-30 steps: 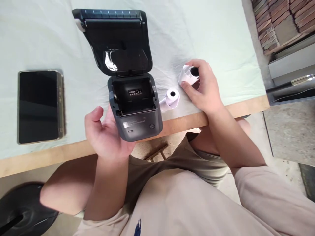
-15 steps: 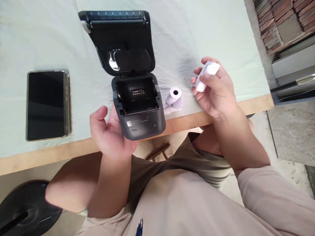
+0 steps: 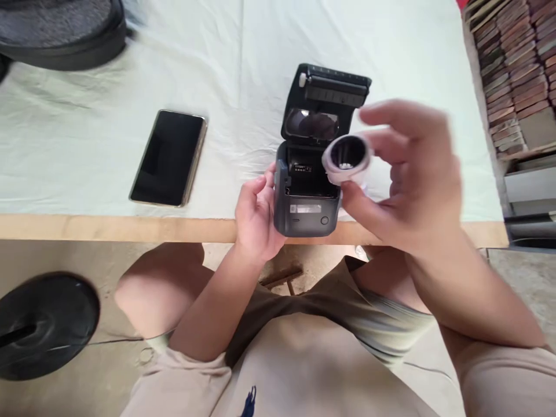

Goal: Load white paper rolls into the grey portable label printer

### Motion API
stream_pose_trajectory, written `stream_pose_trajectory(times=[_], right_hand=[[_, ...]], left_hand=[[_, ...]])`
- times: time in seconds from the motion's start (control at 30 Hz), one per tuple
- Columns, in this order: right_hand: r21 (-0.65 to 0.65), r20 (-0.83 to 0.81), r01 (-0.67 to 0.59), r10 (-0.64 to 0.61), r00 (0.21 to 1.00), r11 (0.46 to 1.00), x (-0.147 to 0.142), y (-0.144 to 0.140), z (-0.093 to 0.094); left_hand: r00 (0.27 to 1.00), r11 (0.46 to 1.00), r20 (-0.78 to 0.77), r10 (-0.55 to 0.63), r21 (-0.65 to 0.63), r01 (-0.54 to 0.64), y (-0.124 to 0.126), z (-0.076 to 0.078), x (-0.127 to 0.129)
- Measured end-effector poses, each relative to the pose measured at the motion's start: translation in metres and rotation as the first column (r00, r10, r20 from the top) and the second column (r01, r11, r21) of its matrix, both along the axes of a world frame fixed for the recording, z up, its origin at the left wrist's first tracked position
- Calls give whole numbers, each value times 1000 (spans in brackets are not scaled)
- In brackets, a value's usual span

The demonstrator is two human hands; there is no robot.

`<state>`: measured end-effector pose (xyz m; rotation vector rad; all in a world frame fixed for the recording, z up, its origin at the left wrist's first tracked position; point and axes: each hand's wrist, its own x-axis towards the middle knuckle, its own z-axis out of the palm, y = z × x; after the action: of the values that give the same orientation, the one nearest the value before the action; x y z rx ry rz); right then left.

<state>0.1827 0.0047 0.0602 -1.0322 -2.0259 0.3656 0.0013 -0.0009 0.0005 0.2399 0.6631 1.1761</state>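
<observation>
The desk (image 3: 130, 229) is covered by a pale green cloth (image 3: 243, 69), with a bare wooden strip left along its near edge. A dark phone (image 3: 168, 157) is laid face up on the cloth, and a small black printer (image 3: 306, 211) with its lid raised is set at the near edge, well apart from the phone. A dark object (image 3: 61, 32) is seen at the far left corner.

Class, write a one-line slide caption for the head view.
Right hand holds a paper roll above the open printer, steadied by the left hand; a phone lies nearby.
</observation>
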Motion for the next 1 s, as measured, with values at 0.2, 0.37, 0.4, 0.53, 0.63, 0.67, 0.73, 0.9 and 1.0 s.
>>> stream_pose_trajectory(times=[0.2, 0.37, 0.4, 0.53, 0.63, 0.67, 0.73, 0.9, 1.0], right_hand=[[151, 498, 13, -87, 863, 988, -3, 20, -8], [230, 479, 10, -122, 869, 973, -2, 12, -5], [238, 464, -1, -113, 879, 971, -4, 8, -4], [287, 416, -52, -75, 906, 957, -8, -6, -1], [291, 400, -35, -88, 912, 956, -5, -5, -2], [277, 404, -8, -109, 908, 961, -4, -2, -2], [212, 456, 34, -130, 881, 977, -2, 7, -1], [53, 613, 1, -33, 789, 999, 1, 35, 3], [72, 690, 15, -60, 721, 997, 0, 44, 4]], left_hand=[[998, 999, 55, -35, 31, 34, -2, -1, -2], [993, 996, 105, -51, 82, 42, -1, -5, -2], [992, 994, 114, -52, 105, 40, -1, -5, -3], [993, 989, 112, -45, 144, 29, -2, -7, -3], [996, 991, 87, -37, 128, 26, -3, -7, -2], [997, 991, 74, -35, 130, 25, -3, -7, -2], [998, 989, 56, -37, 143, 29, -4, -7, -2], [997, 984, 72, -33, 175, 20, -5, -10, -1], [997, 984, 73, -37, 175, 24, -4, -11, 0]])
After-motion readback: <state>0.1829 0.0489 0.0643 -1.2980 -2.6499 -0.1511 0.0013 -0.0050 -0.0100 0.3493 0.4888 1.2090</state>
